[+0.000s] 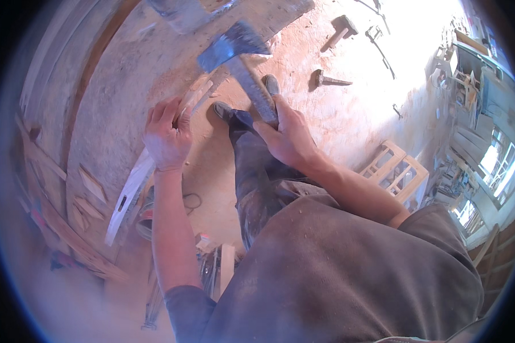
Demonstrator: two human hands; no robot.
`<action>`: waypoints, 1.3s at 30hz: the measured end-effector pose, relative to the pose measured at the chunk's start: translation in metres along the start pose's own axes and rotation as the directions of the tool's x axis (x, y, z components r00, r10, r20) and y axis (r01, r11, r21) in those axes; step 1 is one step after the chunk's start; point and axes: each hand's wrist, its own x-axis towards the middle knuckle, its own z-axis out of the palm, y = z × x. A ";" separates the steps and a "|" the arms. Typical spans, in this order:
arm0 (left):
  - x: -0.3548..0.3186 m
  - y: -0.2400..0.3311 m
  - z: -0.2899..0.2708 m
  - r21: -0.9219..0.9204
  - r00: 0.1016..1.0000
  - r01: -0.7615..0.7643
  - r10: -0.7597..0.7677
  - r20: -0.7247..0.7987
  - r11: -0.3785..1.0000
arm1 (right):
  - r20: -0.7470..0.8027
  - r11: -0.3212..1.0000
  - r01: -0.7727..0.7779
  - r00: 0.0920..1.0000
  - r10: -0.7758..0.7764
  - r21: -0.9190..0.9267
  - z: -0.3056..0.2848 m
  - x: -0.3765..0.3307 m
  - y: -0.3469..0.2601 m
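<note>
My left hand [169,137] is closed around a narrow piece of wood [197,94], whose end sticks up past my fingers at the edge of the workbench. Below that hand runs a pale curved length with a dark slot [130,188], seemingly the same piece; the grip hides the join. My right hand [286,134] grips the handle of an axe [232,46]. Its broad steel head is raised above and a little right of the wood's upper end, apart from it as far as I can tell.
The wooden workbench [111,108] fills the left side, with offcuts [91,186] near its front. A hammer [329,79] and a mallet-like tool [342,33] lie on the dusty floor. A slatted wooden frame [395,168] stands at right. Wood pieces [226,266] stand beside my legs.
</note>
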 end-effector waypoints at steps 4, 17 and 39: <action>0.003 0.006 -0.003 -0.017 1.000 -0.006 0.006 0.000 1.000 | 0.184 0.975 -0.033 0.980 0.075 -0.221 0.010 0.002 0.010; -0.045 -0.046 -0.036 0.398 0.949 0.169 -0.258 0.180 0.901 | -0.087 0.994 -0.106 0.990 0.109 0.040 0.022 0.016 0.034; -0.057 -0.055 -0.030 0.410 0.961 0.181 -0.250 0.121 0.894 | -0.112 0.868 0.042 0.994 0.016 0.495 0.003 -0.006 -0.031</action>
